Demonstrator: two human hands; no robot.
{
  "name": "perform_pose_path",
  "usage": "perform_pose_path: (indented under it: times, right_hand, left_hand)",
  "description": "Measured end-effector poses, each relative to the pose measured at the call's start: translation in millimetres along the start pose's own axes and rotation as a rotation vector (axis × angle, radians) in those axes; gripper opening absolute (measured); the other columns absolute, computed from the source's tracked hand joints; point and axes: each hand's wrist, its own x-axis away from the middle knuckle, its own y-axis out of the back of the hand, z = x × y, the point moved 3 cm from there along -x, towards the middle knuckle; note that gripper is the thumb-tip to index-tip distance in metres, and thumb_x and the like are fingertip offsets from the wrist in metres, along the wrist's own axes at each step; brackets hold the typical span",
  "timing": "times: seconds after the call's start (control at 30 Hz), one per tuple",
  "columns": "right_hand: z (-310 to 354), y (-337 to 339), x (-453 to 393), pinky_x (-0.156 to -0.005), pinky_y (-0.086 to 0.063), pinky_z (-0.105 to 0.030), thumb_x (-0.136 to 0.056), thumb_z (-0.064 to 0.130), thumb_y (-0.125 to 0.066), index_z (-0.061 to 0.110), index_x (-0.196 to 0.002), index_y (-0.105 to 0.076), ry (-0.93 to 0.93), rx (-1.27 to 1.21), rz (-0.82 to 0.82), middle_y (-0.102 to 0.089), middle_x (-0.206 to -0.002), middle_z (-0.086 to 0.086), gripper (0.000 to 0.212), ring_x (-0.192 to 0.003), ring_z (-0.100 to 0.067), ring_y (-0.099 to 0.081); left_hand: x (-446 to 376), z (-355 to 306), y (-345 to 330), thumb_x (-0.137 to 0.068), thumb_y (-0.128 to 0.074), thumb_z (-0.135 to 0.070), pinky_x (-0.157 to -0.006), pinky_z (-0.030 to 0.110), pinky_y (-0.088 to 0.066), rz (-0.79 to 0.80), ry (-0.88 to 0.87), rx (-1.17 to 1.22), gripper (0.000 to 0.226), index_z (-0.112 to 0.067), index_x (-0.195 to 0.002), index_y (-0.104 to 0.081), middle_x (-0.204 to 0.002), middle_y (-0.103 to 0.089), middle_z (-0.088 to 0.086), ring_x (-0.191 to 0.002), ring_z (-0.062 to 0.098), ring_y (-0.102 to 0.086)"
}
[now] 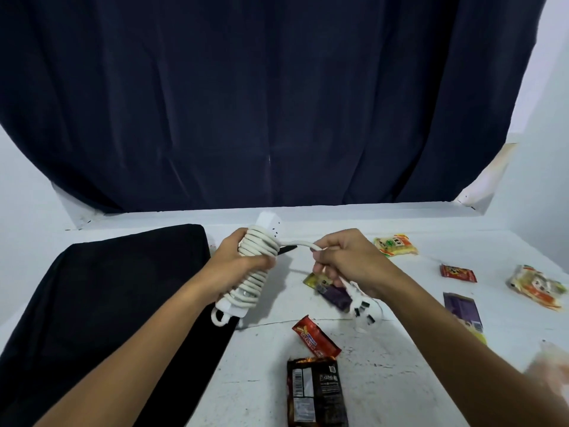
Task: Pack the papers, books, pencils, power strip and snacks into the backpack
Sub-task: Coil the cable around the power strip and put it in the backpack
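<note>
My left hand (pixel 237 257) grips a white power strip (pixel 269 223) with its white cord coiled many times around it. My right hand (pixel 345 257) holds the free end of the cord, and the white plug (pixel 361 309) hangs below that hand. Both hands are above the white table, just right of the black backpack (pixel 107 303), which lies flat at the left. Snack packets lie on the table: a red one (pixel 315 335), a dark brown one (pixel 317 392), a purple one (pixel 337 295) partly behind my right hand, and another purple one (pixel 462 309).
More snacks sit at the right: a yellow pack (pixel 395 245), a small red packet (pixel 458 272) and an orange-white pack (pixel 537 286). A dark blue curtain (pixel 277 103) hangs behind the white table (pixel 400 365). White walls close in both sides.
</note>
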Motion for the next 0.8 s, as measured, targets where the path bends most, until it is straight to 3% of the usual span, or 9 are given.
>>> perform_pose_path:
  times: [0.17,0.23,0.3,0.37,0.47,0.57,0.67,0.73,0.8]
  right_hand:
    - [12.9,-8.4,7.7,-0.043,-0.042,-0.025,-0.09,-0.003,-0.054,-0.009,-0.097,-0.062,0.096,0.022,-0.035,-0.067,-0.075,-0.019,0.012,-0.035,-0.011,-0.045]
    - [17.4,-14.2,11.3,-0.043,-0.043,-0.024,-0.089,-0.005,-0.055,0.003,-0.106,-0.058,0.129,0.032,-0.012,-0.066,-0.073,-0.019,0.019,-0.037,-0.012,-0.05]
    - [23.2,-20.6,14.1,-0.043,-0.043,-0.023,-0.089,-0.004,-0.058,0.01,-0.101,-0.059,0.168,0.034,0.03,-0.068,-0.072,-0.02,0.018,-0.043,-0.018,-0.057]
    - [27.5,-23.5,14.4,-0.043,-0.049,-0.022,-0.09,-0.004,-0.057,0.001,-0.09,-0.066,0.16,-0.039,0.086,-0.068,-0.07,-0.02,0.01,-0.049,-0.022,-0.063]
    - [32.8,-21.9,16.3,-0.053,-0.057,-0.023,-0.088,-0.014,-0.045,-0.006,-0.089,-0.067,0.12,-0.184,0.21,-0.071,-0.075,-0.024,0.023,-0.066,-0.029,-0.072]
    - [41.0,-17.2,22.5,-0.059,-0.059,-0.024,-0.083,-0.014,-0.06,-0.005,-0.095,-0.063,0.172,-0.123,0.3,-0.071,-0.082,-0.026,0.015,-0.075,-0.031,-0.073]
    - [47.9,-12.3,23.7,-0.037,-0.043,-0.019,-0.081,0.007,-0.073,0.005,-0.084,-0.062,0.272,0.067,0.216,-0.067,-0.063,-0.018,0.012,-0.047,-0.023,-0.064]
    - [53.3,-11.7,21.9,-0.034,-0.032,-0.015,-0.086,0.023,-0.071,0.008,-0.078,-0.06,0.346,0.198,0.157,-0.06,-0.05,-0.012,0.02,-0.031,-0.015,-0.046]
    - [60.6,-10.9,19.0,-0.039,-0.033,-0.017,-0.09,0.03,-0.066,0.007,-0.073,-0.057,0.397,0.293,0.122,-0.053,-0.042,-0.007,0.029,-0.031,-0.012,-0.039]
  left_hand:
    - [-2.9,4.4,-8.3,-0.073,-0.077,-0.016,-0.071,0.032,-0.055,-0.048,-0.099,-0.185,0.044,-0.031,-0.108,-0.055,-0.094,-0.068,0.001,-0.084,0.018,-0.066]
    - [-3.5,4.7,-11.1,-0.071,-0.076,-0.02,-0.075,0.038,-0.056,-0.032,-0.127,-0.265,0.046,-0.036,-0.107,-0.053,-0.093,-0.067,-0.002,-0.085,0.019,-0.065]
    - [-1.8,2.5,-14.6,-0.065,-0.072,-0.03,-0.072,0.041,-0.056,0.02,-0.122,-0.354,0.05,-0.04,-0.108,-0.05,-0.091,-0.066,-0.004,-0.082,0.019,-0.064]
    - [-0.9,-0.6,-17.4,-0.059,-0.07,-0.039,-0.072,0.041,-0.056,0.085,-0.114,-0.444,0.052,-0.041,-0.107,-0.048,-0.091,-0.065,-0.003,-0.084,0.02,-0.064]
    - [-3.2,-9.7,-18.5,-0.065,-0.079,-0.032,-0.084,0.038,-0.054,0.235,-0.082,-0.437,0.043,-0.035,-0.099,-0.052,-0.092,-0.064,-0.007,-0.09,0.018,-0.063]
    - [-2.8,-14.4,-13.5,-0.054,-0.078,-0.042,-0.089,0.039,-0.051,0.31,-0.062,-0.433,0.054,-0.032,-0.1,-0.051,-0.094,-0.061,-0.011,-0.091,0.014,-0.06]
    - [8.7,-20.0,-11.6,-0.068,-0.076,-0.041,-0.08,0.03,-0.052,0.315,-0.114,-0.566,0.05,-0.036,-0.112,-0.052,-0.101,-0.063,-0.013,-0.087,0.007,-0.059]
    - [16.3,-22.1,-14.8,-0.072,-0.076,-0.039,-0.082,0.023,-0.049,0.382,-0.078,-0.556,0.062,-0.036,-0.127,-0.047,-0.111,-0.059,-0.02,-0.096,0.002,-0.056]
    - [21.3,-21.4,-20.7,-0.07,-0.078,-0.037,-0.089,0.023,-0.047,0.45,-0.062,-0.499,0.073,-0.035,-0.135,-0.044,-0.114,-0.058,-0.021,-0.104,0.0,-0.056]
